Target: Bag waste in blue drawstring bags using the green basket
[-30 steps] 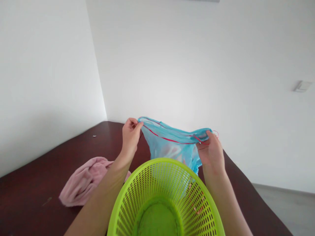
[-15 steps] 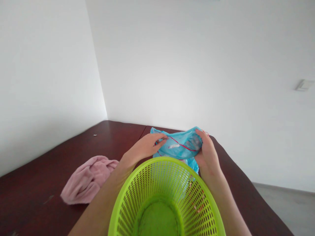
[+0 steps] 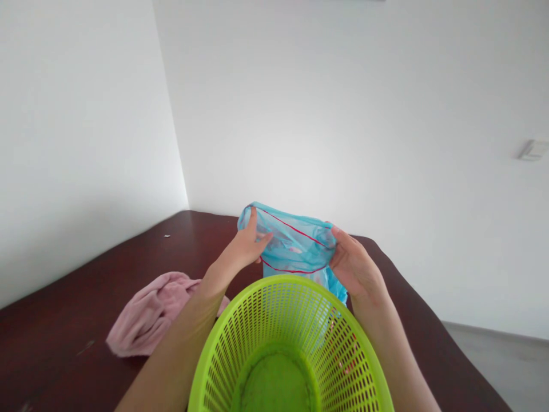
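A translucent blue plastic bag [image 3: 295, 229] with red drawstrings is stretched between my two hands above the table, its mouth spread wide. My left hand [image 3: 246, 243] is at the bag's left end, index finger raised against the film and thumb apart from it. At the right end, my right hand [image 3: 354, 260] grips the bag's rim between thumb and fingers. More of the blue bag hangs behind a green slotted plastic basket [image 3: 360, 349], which stands between my forearms and hides part of it. Nothing lies on the basket's round bottom.
A crumpled pink plush cloth [image 3: 150, 317] lies left of the basket, partly behind my left forearm. The dark red table [image 3: 68, 326] reaches back to white walls [image 3: 300, 114] that meet in a corner. A small white scrap [image 3: 167, 236] rests near the far left edge.
The bag's mouth has been raised and shifted left, and it is spread wider. My left hand has moved left with its index finger lifted. My right hand has moved slightly left.
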Demonstrator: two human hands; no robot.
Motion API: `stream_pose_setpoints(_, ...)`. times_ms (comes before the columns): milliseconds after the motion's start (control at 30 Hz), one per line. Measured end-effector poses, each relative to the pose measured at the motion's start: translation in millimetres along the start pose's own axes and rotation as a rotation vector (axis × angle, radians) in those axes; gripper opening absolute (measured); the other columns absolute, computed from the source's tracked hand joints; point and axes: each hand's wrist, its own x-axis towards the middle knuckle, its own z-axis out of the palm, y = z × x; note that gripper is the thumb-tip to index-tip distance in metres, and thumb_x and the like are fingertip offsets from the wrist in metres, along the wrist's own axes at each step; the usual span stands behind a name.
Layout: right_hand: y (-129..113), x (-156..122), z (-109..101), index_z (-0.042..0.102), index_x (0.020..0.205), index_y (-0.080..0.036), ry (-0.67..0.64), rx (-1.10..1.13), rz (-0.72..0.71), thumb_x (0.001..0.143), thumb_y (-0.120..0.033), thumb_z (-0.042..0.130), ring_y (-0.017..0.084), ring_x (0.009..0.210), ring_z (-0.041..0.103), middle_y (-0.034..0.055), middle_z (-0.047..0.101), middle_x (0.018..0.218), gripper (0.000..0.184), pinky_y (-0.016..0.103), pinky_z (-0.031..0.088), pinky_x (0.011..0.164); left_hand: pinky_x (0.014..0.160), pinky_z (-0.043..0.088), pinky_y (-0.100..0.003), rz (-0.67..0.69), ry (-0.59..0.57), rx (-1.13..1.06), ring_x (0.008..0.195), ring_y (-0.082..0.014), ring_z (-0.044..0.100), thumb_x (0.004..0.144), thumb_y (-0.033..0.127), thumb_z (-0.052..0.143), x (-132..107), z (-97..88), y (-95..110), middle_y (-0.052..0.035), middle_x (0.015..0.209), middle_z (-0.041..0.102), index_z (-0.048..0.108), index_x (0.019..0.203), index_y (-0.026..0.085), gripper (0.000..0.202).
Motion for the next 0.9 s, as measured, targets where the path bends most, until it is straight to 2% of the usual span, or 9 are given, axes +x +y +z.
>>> stream_pose_setpoints(67, 3, 3, -2, 0.086, 0.119, -0.025, 0.02, 0.019, -0.007, 0.075, -0.032, 0.11, 0.021, 0.085, 0.083, 0.0042, 0.09, 0.106, 0.05, 0.033, 0.072, 0.071, 0.048, 0.045, -0.034, -0.077, -0.025, -0.116, 0.033, -0.0173, 0.049, 0.078, 0.036, 0.11, 0, -1.0, 8, -0.0069, 0.087, 0.087, 0.035, 0.185, 0.019, 0.132)
stream_pose_setpoints(133, 5, 4, -3, 0.086, 0.117, -0.024, 0.071, 0.041, -0.037, 0.071, -0.025, 0.112, 0.018, 0.082, 0.081, 0.0025, 0.089, 0.101, 0.052, 0.029, 0.071, 0.069, 0.045, 0.042, -0.032, -0.071, -0.019, -0.194, 0.034, -0.0159, 0.05, 0.084, 0.039, 0.108, 0, 1.5, 16, -0.0072, 0.089, 0.088, 0.022, 0.191, 0.019, 0.139)
stream_pose_setpoints(300, 4, -2, 2, 0.086, 0.117, -0.023, 0.041, 0.011, -0.069, 0.072, -0.033, 0.115, 0.018, 0.078, 0.081, 0.0032, 0.088, 0.098, 0.055, 0.028, 0.071, 0.067, 0.051, 0.052, -0.026, 0.126, 0.066, -0.275, 0.069, -0.0198, 0.08, 0.101, 0.035, 0.095, -2, 12.4, 29, -0.0115, 0.119, 0.087, 0.014, 0.193, 0.031, 0.123)
stream_pose_setpoints(400, 1, -10, 7, 0.086, 0.125, -0.024, -0.038, -0.093, -0.001, 0.074, -0.041, 0.116, 0.016, 0.075, 0.079, 0.0022, 0.087, 0.097, 0.061, 0.026, 0.07, 0.069, 0.07, 0.067, -0.027, 0.187, 0.053, -0.423, 0.099, -0.0235, 0.087, 0.101, 0.032, 0.094, -1, 13.7, 31, -0.0068, 0.126, 0.084, 0.023, 0.187, 0.041, 0.112)
stream_pose_setpoints(467, 1, -14, 9, 0.085, 0.131, -0.026, -0.117, -0.18, 0.035, 0.078, -0.044, 0.114, 0.012, 0.069, 0.073, 0.0004, 0.085, 0.093, 0.064, 0.023, 0.065, 0.064, 0.085, 0.072, -0.033, 0.202, 0.029, -0.519, 0.107, -0.0232, 0.086, 0.1, 0.031, 0.095, -1, 12.1, 33, -0.0042, 0.129, 0.084, 0.039, 0.177, 0.041, 0.096)
stream_pose_setpoints(567, 3, -16, 8, 0.083, 0.133, -0.028, -0.225, -0.277, 0.036, 0.081, -0.044, 0.112, 0.01, 0.065, 0.067, -0.0021, 0.081, 0.091, 0.062, 0.021, 0.059, 0.058, 0.1, 0.074, -0.04, 0.181, 0.013, -0.635, 0.111, -0.0214, 0.085, 0.099, 0.026, 0.093, -1, 7.6, 38, -0.0033, 0.137, 0.084, 0.063, 0.143, 0.033, 0.053)
stream_pose_setpoints(633, 5, -15, 6, 0.083, 0.131, -0.029, -0.243, -0.302, 0.014, 0.079, -0.042, 0.112, 0.01, 0.066, 0.067, -0.0034, 0.079, 0.09, 0.061, 0.021, 0.058, 0.06, 0.104, 0.073, -0.039, 0.162, 0.028, -0.711, 0.107, -0.0191, 0.085, 0.099, 0.019, 0.09, 1, 2.8, 39, -0.0016, 0.131, 0.085, 0.066, 0.119, 0.027, 0.032)
stream_pose_setpoints(767, -1, -15, 4, 0.082, 0.123, -0.026, -0.278, -0.362, 0.071, 0.076, -0.036, 0.111, 0.012, 0.07, 0.072, -0.0005, 0.082, 0.097, 0.056, 0.022, 0.059, 0.061, 0.107, 0.071, -0.032, 0.204, 0.122, -0.839, 0.096, -0.0146, 0.084, 0.094, 0.008, 0.086, 8, -12.4, 39, 0.0023, 0.102, 0.081, 0.063, 0.101, 0.024, 0.029)
stream_pose_setpoints(900, -10, -15, 9, 0.082, 0.11, -0.025, -0.145, -0.274, 0.005, 0.069, -0.034, 0.112, 0.011, 0.065, 0.071, -0.0014, 0.082, 0.094, 0.052, 0.021, 0.059, 0.058, 0.104, 0.072, -0.033, 0.229, 0.154, -0.848, 0.106, -0.0174, 0.083, 0.094, 0.013, 0.088, 11, -22.3, 39, 0.0001, 0.11, 0.081, 0.063, 0.105, 0.025, 0.03)
